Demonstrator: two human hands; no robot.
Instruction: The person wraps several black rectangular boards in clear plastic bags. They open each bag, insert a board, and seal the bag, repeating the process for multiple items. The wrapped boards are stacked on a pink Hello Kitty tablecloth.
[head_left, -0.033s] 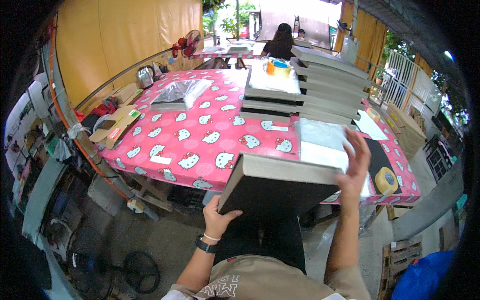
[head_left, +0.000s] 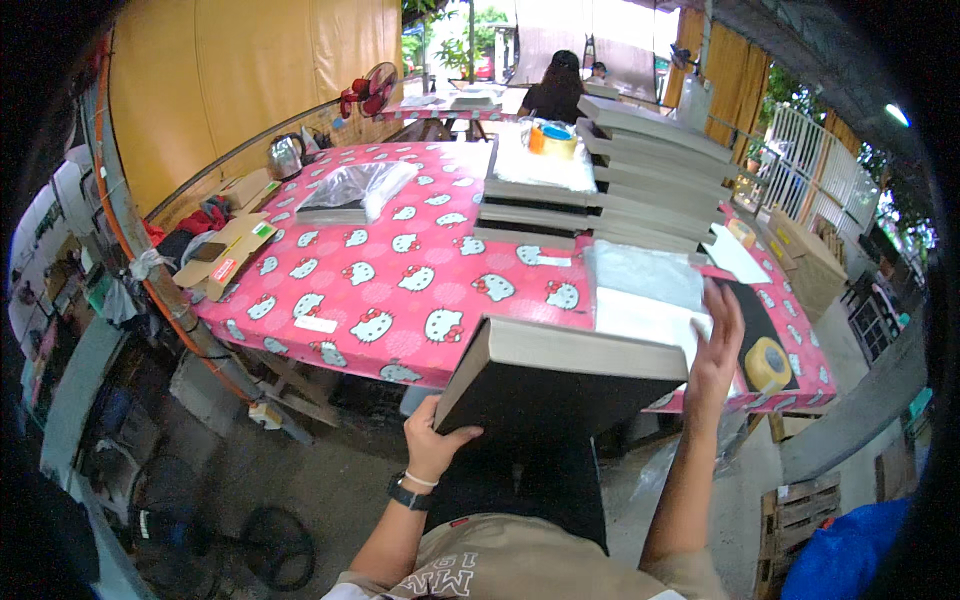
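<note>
A thick black-covered book (head_left: pixel 560 400) with pale grey page edges is held up at the front edge of the table. My left hand (head_left: pixel 432 440) grips its lower left corner, the thumb lying on the black cover. Beside the book's right end is my right hand (head_left: pixel 716 345), its fingers stretched upward and slightly blurred. Whether it touches the book I cannot tell. Behind it on the table lie clear plastic sleeves (head_left: pixel 648 275). A roll of yellowish tape (head_left: pixel 768 364) rests on a black sheet to the right.
The table has a pink patterned cover (head_left: pixel 400 290). Tall stacks of books (head_left: pixel 655 165) stand at the back right, with tape rolls (head_left: pixel 553 138) on a lower pile. A plastic-covered book (head_left: pixel 355 195) lies far left, near opened cardboard (head_left: pixel 230 255). Another person (head_left: pixel 560 90) sits farther back.
My right hand has shifted slightly right and down, off the book's right corner. The book sits a little lower, still in my left hand.
</note>
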